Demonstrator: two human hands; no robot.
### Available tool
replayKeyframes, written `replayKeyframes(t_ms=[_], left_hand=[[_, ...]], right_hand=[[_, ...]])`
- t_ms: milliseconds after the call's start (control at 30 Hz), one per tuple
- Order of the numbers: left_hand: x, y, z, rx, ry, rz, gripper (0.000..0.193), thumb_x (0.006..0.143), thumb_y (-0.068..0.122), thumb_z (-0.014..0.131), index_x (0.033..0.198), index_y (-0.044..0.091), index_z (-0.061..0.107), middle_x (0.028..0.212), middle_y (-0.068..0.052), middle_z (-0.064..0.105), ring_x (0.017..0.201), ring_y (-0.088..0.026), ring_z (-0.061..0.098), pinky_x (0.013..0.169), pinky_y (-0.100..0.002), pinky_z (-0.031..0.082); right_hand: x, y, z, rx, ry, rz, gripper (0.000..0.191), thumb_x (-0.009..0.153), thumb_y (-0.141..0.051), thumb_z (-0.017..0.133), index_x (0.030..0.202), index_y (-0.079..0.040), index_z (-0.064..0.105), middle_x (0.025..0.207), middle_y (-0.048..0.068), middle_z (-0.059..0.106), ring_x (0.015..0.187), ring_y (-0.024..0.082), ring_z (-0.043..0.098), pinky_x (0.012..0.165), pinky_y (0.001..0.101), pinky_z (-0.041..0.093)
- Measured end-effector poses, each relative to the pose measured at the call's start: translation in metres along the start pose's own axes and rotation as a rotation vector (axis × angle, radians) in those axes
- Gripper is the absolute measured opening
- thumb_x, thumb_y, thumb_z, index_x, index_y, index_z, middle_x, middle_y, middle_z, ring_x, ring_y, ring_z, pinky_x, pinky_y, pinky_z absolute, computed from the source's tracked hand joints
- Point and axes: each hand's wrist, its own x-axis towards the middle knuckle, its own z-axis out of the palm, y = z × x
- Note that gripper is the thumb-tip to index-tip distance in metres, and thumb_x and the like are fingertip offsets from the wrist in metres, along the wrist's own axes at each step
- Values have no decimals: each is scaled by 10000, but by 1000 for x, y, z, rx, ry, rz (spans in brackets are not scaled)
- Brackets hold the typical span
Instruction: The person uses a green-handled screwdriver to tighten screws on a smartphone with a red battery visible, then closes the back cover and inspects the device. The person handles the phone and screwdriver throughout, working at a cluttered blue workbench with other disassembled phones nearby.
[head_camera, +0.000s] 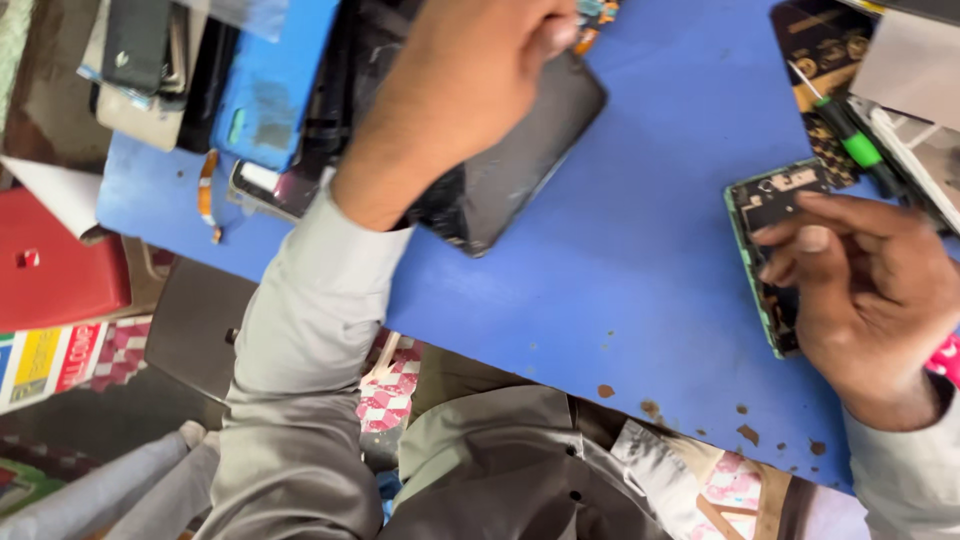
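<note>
At the right of the frame the right hand (870, 300) curls its fingers over an opened phone body with a green rim (765, 230), pinching it between thumb and fingertips; its bare circuit side faces up, and its long axis runs from upper right to lower left of that corner, the lower end tucked under the palm. At top centre the left hand (470, 80) is closed into a loose fist over a dark phone screen panel (520, 170) — whether it grips the panel or only presses on it I cannot tell; the panel lies flat, its long axis slanting from the upper right down to the lower left. Both rest on a blue table top (620, 290); just above the right hand lies a green-handled screwdriver (850, 140); at upper left a pile of phone parts (200, 80) — beside it, a red box (50, 270).
</note>
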Motion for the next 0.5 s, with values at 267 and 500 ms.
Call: replayKeyframes(t_ms=[267,500], left_hand=[[1,12,-13,40,-255,-185,26,998,6,677,1011,23,663,783,-137,624,634,-248,589,590,-386,435],[7,27,-16,38,-253,-175,22,1001,0,677,1008,12,660,812,-131,632,675,-242,589,621,-386,437]], right_hand=[[8,-21,-5,-123,-11,-172,95,1111,37,561,1157,120,571,931,205,698,743,155,706,605,238,569],[4,-30,-11,-214,-13,-165,90,1037,75,575,1119,103,602,901,177,730,677,133,664,591,246,531]])
